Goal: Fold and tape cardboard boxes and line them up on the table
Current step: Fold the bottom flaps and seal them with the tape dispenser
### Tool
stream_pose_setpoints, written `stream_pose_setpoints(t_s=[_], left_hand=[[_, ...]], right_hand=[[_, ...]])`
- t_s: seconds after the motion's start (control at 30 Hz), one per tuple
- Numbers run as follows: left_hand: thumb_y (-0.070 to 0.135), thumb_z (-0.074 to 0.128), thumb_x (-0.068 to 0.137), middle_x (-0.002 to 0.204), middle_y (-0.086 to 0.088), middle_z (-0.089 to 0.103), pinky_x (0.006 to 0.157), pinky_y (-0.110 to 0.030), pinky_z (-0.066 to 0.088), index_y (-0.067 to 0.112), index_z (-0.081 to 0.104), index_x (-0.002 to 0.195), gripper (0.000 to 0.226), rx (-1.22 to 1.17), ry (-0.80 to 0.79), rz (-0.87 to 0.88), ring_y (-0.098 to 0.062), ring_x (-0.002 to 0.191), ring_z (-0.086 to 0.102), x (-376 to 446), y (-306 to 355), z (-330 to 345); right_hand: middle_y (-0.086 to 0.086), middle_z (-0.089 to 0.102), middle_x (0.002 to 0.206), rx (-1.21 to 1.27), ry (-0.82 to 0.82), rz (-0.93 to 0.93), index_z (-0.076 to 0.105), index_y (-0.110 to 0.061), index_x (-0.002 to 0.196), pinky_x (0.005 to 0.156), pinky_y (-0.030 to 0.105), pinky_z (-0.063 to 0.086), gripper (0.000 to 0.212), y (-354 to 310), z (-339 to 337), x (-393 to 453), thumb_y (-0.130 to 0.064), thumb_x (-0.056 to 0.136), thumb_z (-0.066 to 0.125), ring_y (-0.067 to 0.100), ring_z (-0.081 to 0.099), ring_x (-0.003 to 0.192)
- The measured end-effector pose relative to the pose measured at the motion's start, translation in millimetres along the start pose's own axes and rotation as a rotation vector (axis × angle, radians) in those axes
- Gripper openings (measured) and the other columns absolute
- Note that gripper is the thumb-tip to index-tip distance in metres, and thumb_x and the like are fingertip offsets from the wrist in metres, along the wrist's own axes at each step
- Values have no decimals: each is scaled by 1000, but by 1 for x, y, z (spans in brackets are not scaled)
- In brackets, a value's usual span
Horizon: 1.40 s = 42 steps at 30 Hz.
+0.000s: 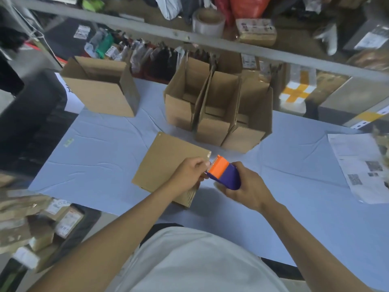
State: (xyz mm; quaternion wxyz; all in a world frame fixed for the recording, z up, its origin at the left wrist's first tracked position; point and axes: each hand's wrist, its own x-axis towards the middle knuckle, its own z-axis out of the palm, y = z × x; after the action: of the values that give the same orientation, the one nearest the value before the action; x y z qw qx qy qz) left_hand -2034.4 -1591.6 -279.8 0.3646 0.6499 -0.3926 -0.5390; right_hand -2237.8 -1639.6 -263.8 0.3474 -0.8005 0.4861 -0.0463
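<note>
- Closed cardboard box (168, 165) sits flap-side up on the pale blue tabletop (101, 165), near the front edge and a bit left of centre.
- Left hand (189, 175) rests on the box's right end, fingers curled, pinching something small right at the nose of the tape dispenser (225, 173). Looks like the tape end, but it's too blurry to say for sure.
- Right hand (250, 186) is wrapped around the purple body of the dispenser, whose orange head touches the box's near right corner.
- Behind that, three open boxes (216, 114) stand side by side, touching, flaps up, toward the back of the tabletop.
- One bigger open box (101, 91) sits well apart from them at the back left.
- Printed sheets (357, 165) lie at the right edge of the tabletop.
- A roll of tape (208, 22) sits on the shelf above, beside a wrapped parcel (255, 31).
</note>
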Motion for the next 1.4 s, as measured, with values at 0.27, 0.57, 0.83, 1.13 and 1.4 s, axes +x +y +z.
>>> stream_pose_setpoints(t_s=[0.27, 0.57, 0.83, 1.13, 1.4], left_hand=[[11, 61, 95, 70, 3, 68, 63, -19, 53, 17, 70, 82, 17, -138, -31, -131, -6, 65, 64, 13, 0, -6], [10, 65, 91, 71, -9, 65, 57, -16, 52, 2, 69, 79, 15, 20, 12, -125, -11, 64, 60, 17, 8, -11], [4, 67, 83, 56, 3, 64, 71, -36, 56, 15, 67, 54, 31, 299, 118, -128, -18, 62, 60, 22, 1, -20], [0, 62, 74, 66, 12, 71, 63, -28, 56, 17, 67, 47, 32, 346, 247, -187, -10, 72, 69, 23, 2, -60], [18, 76, 80, 64, -6, 61, 65, -31, 48, 0, 63, 61, 30, 357, 172, -200, -21, 62, 54, 27, 9, -59]], right_hand=[[-12, 62, 93, -130, -19, -93, 49, -34, 111, 61, 20, 46, 52, 9, -6, 2, -47, 70, 77, 10, 58, 76], [-15, 62, 105, -122, -24, -118, 41, -42, 127, 72, 25, 52, 64, 11, -2, 4, -54, 73, 73, 12, 59, 86], [-11, 64, 100, -220, -72, -127, 48, -34, 118, 72, 31, 54, 55, 8, 3, 10, -52, 73, 72, 14, 60, 81], [-16, 63, 90, -277, -98, -27, 51, -35, 111, 68, 30, 53, 48, 38, -21, -5, -48, 69, 72, 13, 60, 77], [-19, 60, 87, -342, -104, 22, 51, -36, 109, 62, 22, 44, 49, 50, -28, -5, -48, 67, 74, 11, 58, 74]])
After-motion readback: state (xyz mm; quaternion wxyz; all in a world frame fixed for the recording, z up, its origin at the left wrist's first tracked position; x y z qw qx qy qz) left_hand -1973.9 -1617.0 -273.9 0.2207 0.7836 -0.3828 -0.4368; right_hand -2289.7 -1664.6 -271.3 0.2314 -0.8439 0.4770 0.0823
